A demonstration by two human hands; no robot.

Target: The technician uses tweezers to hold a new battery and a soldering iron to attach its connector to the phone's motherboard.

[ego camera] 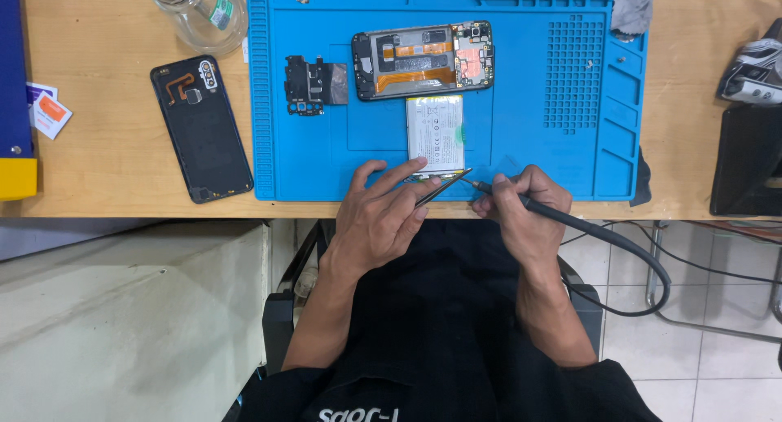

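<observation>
My left hand [381, 216] grips metal tweezers [444, 187] whose tips point at the near end of a white phone battery [436, 131] lying on the blue work mat [529, 145]; its forefinger rests on the battery's corner. My right hand [521, 210] holds a dark corded soldering iron [570, 220] like a pen, its tip close to the tweezers' tips at the battery's near edge. Beyond the battery lies an opened phone body [423, 59] with its boards and orange flex showing.
A black shield plate [308, 85] lies left of the phone body. The dark back cover [201, 127] rests on the wooden desk, a glass bottle [199, 10] behind it. A blue and yellow box [12, 104] stands far left, black gear [745, 157] far right.
</observation>
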